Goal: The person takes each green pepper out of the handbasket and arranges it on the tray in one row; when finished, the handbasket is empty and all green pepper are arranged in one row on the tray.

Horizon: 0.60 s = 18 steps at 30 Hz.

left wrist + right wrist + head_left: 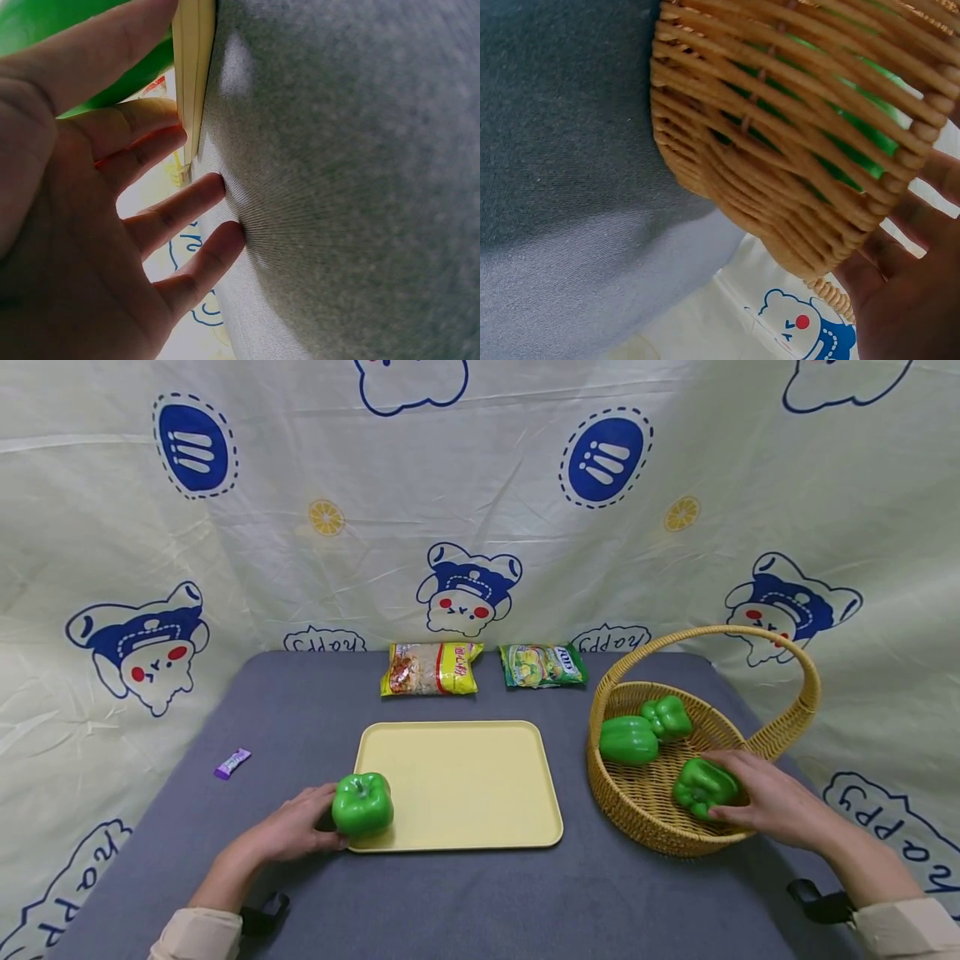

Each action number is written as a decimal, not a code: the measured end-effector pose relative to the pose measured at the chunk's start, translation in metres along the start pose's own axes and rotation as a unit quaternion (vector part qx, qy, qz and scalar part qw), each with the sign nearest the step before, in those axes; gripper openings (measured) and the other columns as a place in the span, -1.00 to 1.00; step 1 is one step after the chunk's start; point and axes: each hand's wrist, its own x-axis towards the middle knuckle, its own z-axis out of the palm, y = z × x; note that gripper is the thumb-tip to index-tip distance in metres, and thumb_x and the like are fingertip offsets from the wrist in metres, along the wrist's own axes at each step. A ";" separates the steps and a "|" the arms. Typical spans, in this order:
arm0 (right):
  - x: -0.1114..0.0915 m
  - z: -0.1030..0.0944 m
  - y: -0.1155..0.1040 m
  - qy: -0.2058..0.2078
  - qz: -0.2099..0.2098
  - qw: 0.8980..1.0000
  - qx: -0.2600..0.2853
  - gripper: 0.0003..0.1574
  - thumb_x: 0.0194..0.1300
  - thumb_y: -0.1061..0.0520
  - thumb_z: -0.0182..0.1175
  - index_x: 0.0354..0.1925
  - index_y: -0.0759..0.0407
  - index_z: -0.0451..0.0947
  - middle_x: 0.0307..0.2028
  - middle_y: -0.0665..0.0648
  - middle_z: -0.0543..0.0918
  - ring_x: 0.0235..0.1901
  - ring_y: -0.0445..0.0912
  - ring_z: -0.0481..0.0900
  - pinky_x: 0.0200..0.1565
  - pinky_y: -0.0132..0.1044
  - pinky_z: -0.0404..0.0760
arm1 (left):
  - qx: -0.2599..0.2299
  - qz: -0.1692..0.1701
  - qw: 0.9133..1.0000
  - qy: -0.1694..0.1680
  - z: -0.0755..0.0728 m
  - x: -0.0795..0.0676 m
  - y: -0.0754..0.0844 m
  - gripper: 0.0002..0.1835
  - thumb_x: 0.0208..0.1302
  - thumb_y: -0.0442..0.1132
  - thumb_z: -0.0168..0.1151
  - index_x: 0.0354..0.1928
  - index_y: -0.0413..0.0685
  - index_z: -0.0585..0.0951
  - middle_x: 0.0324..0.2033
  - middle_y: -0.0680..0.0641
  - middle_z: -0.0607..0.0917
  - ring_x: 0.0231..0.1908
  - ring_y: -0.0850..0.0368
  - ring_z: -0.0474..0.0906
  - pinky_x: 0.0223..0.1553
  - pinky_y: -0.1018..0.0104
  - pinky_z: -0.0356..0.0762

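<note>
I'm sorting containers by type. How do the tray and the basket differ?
The tray is pale yellow and rectangular; the basket is tan and rounded. The tray is shallow, while the basket is deeper with an arched handle. The tray bears one pepper; the basket holds three. Both rest on the table.

Passage is afforded between the tray (472, 785) and the basket (630, 818). Entry from the basket's far side is obstructed by its arched handle (810, 689).
</note>
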 end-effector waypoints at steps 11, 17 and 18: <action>0.001 0.004 0.004 -0.037 0.012 0.999 -0.012 -0.05 -0.05 -0.15 0.42 0.24 0.20 0.35 0.12 0.39 0.45 -0.02 0.17 0.47 -0.17 0.05 0.50 | 0.006 0.004 1.000 0.002 0.000 0.001 -0.002 -0.24 -0.06 -0.07 0.44 0.19 -0.28 0.43 0.13 -0.26 0.51 0.12 -0.25 0.39 0.08 -0.28 0.33; 0.003 0.006 0.003 -0.036 0.007 0.999 -0.026 -0.07 -0.05 -0.09 0.43 0.24 0.20 0.36 0.09 0.35 0.47 -0.02 0.17 0.46 -0.15 0.04 0.48 | 0.008 0.011 1.000 0.007 0.001 0.001 -0.002 -0.24 -0.06 -0.07 0.44 0.19 -0.29 0.44 0.12 -0.25 0.52 0.12 -0.25 0.40 0.07 -0.28 0.34; 0.003 0.006 0.003 -0.037 0.008 0.999 -0.027 -0.08 -0.05 -0.08 0.42 0.24 0.20 0.36 0.09 0.35 0.47 -0.01 0.18 0.45 -0.13 0.08 0.48 | 0.009 0.012 1.000 0.008 0.001 0.001 -0.002 -0.24 -0.06 -0.07 0.44 0.19 -0.29 0.44 0.12 -0.25 0.52 0.12 -0.25 0.40 0.07 -0.28 0.34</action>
